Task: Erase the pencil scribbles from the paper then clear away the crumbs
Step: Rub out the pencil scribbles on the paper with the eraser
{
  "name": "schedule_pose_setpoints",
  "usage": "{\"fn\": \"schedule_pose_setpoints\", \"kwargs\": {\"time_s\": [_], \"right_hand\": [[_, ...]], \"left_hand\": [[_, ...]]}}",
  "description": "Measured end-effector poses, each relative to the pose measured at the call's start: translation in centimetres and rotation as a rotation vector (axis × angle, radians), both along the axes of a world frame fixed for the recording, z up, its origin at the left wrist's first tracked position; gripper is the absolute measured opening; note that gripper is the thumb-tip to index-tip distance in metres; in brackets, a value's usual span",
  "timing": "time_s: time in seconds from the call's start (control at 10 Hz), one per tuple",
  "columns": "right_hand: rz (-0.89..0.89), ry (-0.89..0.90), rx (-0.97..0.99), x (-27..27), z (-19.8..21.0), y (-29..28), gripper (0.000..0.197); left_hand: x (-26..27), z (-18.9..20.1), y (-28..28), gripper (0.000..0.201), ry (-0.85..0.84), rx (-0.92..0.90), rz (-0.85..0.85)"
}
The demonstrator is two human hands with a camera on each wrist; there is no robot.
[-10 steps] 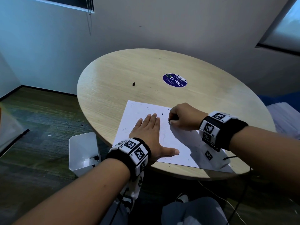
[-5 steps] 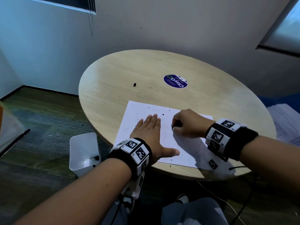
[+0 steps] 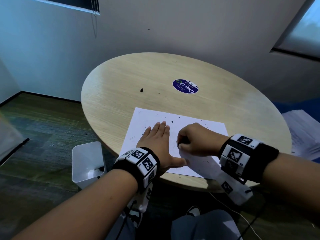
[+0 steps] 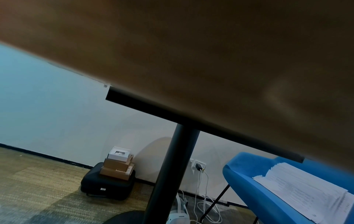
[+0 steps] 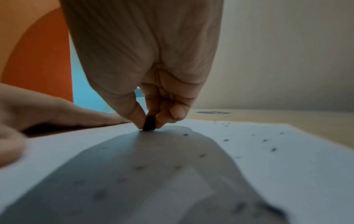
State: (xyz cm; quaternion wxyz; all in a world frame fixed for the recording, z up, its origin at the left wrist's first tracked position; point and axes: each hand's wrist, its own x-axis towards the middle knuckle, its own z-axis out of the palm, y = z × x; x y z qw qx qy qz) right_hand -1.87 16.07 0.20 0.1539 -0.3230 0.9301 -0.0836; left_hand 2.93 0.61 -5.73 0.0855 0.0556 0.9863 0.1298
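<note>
pinching a small black eraser (image 5: 149, 123) between thumb and fingers (image 5: 164, 119), the right hand (image 3: 195, 139) presses it onto the white paper (image 3: 204, 129) — the sheet lies at the near edge of the round desk (image 3: 138, 73). left hand (image 3: 158, 141) lies flat, fingers straight, on the paper. dark crumbs (image 5: 226, 140) dot the sheet — a white bin (image 3: 86, 160) stands on the floor.

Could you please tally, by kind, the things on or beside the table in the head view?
Paper sheet: 1
Black eraser: 1
Blue round sticker: 1
White bin: 1
Hands: 2, left, right
Total: 6
</note>
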Motion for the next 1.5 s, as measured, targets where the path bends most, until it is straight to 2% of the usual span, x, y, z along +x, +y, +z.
{"fn": "schedule_pose_setpoints", "kwargs": {"time_s": [0.1,0.2,0.3,0.4,0.5,0.6,0.7,0.9,1.1,1.2,1.3,1.4,1.5], "right_hand": [[-0.131,0.06,0.006,-1.8,0.4,0.9,0.013],[-0.145,0.06,-0.005,-1.9,0.4,0.9,0.014],[-0.005,-0.01,-0.029,0.3,0.1,-0.3,0.012],[-0.001,-0.009,-0.013,0.1,0.1,-0.3,0.012],[-0.113,0.067,0.0,-1.4,0.5,0.5,0.015],[-0.08,0.054,-0.014,-0.8,0.3,0.0,0.014],[0.037,-0.034,-0.026,1.1,0.0,-1.3,0.012],[-0.087,0.067,-0.015,-1.0,0.3,-0.2,0.014],[0.058,-0.035,-0.016,0.8,0.0,-1.3,0.012],[-0.003,0.039,0.001,-0.4,0.3,-0.9,0.013],[0.002,0.031,-0.008,-0.1,0.2,-0.7,0.013],[0.076,-0.055,-0.019,1.4,0.0,-1.2,0.011],[0.044,0.006,0.001,0.4,0.2,-0.9,0.013]], "left_hand": [[0.0,0.2,0.1,0.134,-0.016,-0.001,-0.001],[0.0,0.2,0.0,0.134,-0.013,-0.003,0.0],[0.0,0.0,0.0,0.128,0.006,0.007,-0.001],[0.0,0.0,-0.1,0.129,0.007,0.006,0.001],[0.0,0.1,0.0,0.133,-0.008,0.009,-0.002],[0.0,0.0,0.0,0.132,-0.005,0.008,-0.003],[-0.2,-0.2,-0.1,0.128,0.009,0.001,-0.008],[-0.1,-0.1,0.0,0.133,-0.005,0.003,-0.005],[-0.4,-0.2,-0.2,0.127,0.012,-0.004,-0.007],[-0.2,-0.2,0.0,0.131,0.002,-0.005,-0.005],[-0.2,-0.3,0.0,0.128,0.01,-0.008,-0.006],[-0.2,-0.4,-0.1,0.121,0.03,0.003,-0.003],[-0.2,-0.3,-0.1,0.126,0.028,0.005,-0.005]]}}
